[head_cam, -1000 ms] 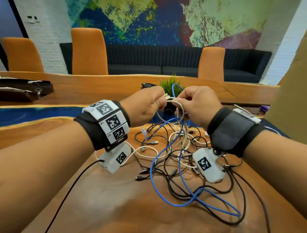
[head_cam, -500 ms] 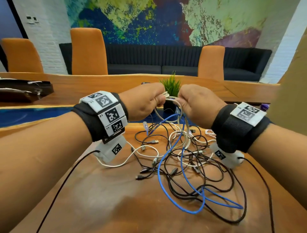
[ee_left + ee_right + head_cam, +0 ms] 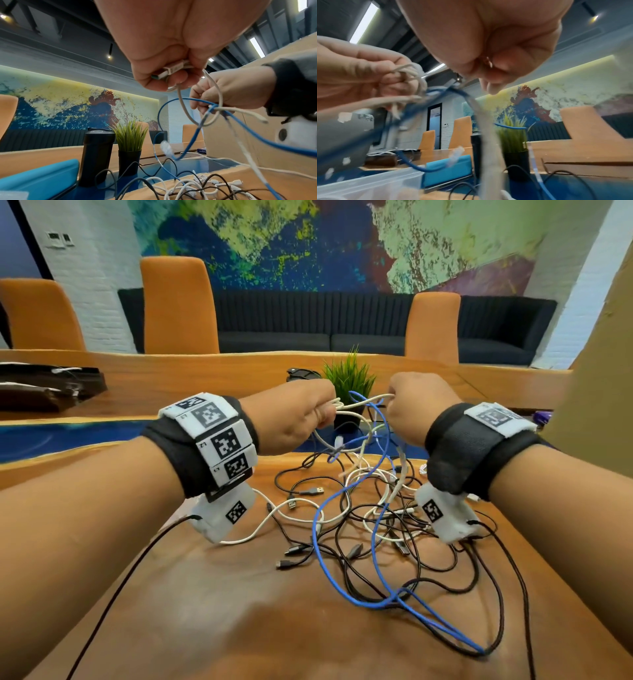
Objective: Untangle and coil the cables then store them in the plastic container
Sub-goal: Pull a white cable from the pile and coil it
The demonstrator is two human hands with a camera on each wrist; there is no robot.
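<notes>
A tangle of black, white and blue cables (image 3: 376, 525) lies on the wooden table (image 3: 239, 611). Both hands are raised above its far side. My left hand (image 3: 325, 412) grips a small bundle of white cable loops (image 3: 342, 419); in the left wrist view its fingers (image 3: 171, 79) also hold the USB plug (image 3: 169, 70). My right hand (image 3: 394, 405) pinches the same white cable (image 3: 370, 400), stretched between the fists. A blue cable (image 3: 322, 556) loops over that strand beside the right hand (image 3: 231, 94). A clear plastic container (image 3: 368, 186) shows low in the right wrist view.
A potted plant (image 3: 349, 378) and a black tumbler (image 3: 97, 155) stand just beyond the hands. A blue box (image 3: 39, 178) lies at the left, a cardboard box (image 3: 599, 405) at the right. Orange chairs (image 3: 178, 306) and a dark sofa stand behind the table.
My hands have drawn apart, stretching the white cable between them. The blue cable's loop has lifted with it and now hangs over the taut strand.
</notes>
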